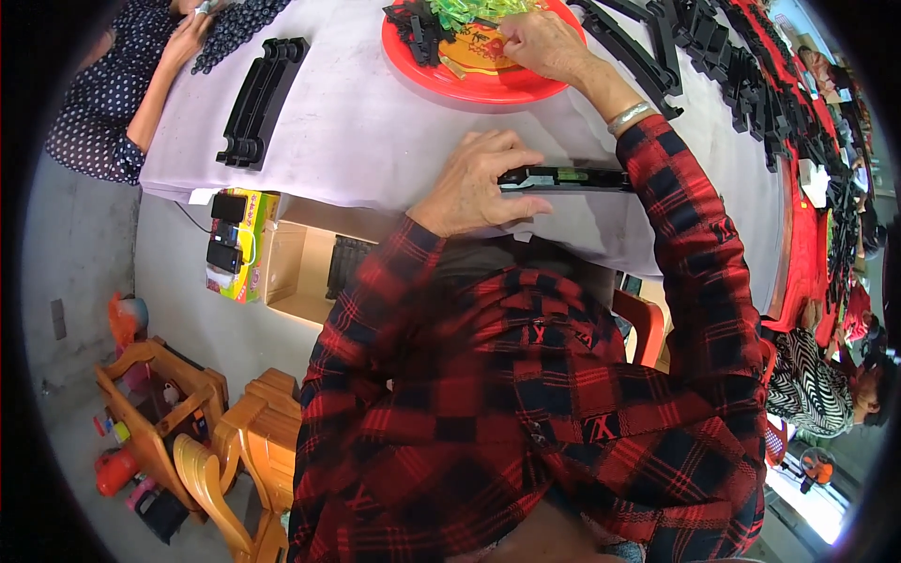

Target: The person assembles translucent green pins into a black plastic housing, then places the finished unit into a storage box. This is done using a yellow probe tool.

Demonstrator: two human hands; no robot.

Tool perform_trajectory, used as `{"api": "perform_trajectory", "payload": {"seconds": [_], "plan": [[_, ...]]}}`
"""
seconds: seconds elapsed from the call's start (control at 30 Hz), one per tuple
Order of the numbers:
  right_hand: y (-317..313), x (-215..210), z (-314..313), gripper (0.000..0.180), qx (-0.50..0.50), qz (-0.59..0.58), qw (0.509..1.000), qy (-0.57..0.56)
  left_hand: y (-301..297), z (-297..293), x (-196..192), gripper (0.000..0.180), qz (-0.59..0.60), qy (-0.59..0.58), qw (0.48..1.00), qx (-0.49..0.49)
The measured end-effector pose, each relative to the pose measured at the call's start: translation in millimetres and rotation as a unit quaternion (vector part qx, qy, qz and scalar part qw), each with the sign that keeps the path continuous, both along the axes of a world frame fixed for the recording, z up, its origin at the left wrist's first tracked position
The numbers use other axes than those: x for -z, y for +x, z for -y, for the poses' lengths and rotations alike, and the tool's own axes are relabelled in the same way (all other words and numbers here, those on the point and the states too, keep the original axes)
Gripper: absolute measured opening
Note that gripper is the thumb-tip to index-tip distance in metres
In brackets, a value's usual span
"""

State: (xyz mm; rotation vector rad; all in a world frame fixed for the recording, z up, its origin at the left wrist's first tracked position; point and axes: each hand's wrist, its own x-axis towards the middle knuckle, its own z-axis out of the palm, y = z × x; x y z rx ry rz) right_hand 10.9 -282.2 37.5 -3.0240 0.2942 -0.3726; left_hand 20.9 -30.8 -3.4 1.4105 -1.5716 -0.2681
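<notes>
My left hand (477, 184) grips one end of a long black plastic part (584, 178) at the table's near edge, thumb below and fingers above. A small greenish piece shows in the part's slot, and its right end passes behind my right sleeve. Over the red round tray (422, 83), my right hand (544, 45) is closed, fingertips down at the orange printed bottom; whatever they pinch is hidden. Clear yellow-green plastic pieces (469, 11) are heaped at the tray's far side. Small black parts (418, 33) lie at its left.
Another long black part (263, 103) lies on the table's left. Beyond it, a co-worker's hand (188, 38) is beside a pile of small dark pieces (235, 33). Several black parts (709, 47) line the right side. Below the edge are an open cardboard box (296, 272) and wooden chairs (258, 432).
</notes>
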Motion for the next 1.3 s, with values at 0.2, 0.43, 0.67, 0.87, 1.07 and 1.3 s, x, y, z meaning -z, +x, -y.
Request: {"api": "perform_trajectory", "payload": {"seconds": [0.2, 0.43, 0.67, 0.87, 1.07, 1.3], "plan": [[-24, 0, 15, 0.012, -0.032, -0.010, 0.997, 0.076, 1, 0, 2, 0.056, 0.008, -0.011, 1.000, -0.001], [-24, 7, 29, 0.020, -0.017, -0.071, 0.997, 0.013, 2, -1, -5, 0.055, 0.020, 0.018, 1.000, 0.002], [-26, -14, 15, 0.008, -0.110, -0.081, 0.991, 0.003, 0, -4, -4, 0.052, 0.024, 0.014, 1.000, 0.005], [-26, -13, 23, 0.013, -0.106, -0.079, 0.988, -0.076, 1, -3, -7, 0.050, 0.017, 0.021, 1.000, -0.006], [-28, -17, 18, 0.011, -0.037, -0.090, 0.991, -0.093, 3, -1, -8, 0.049, 0.034, 0.031, 0.999, -0.006], [-54, -16, 14, 0.009, -0.058, 0.020, 0.996, 0.063, 2, -1, -6, 0.044, 0.002, 0.044, 0.999, 0.003]]}}
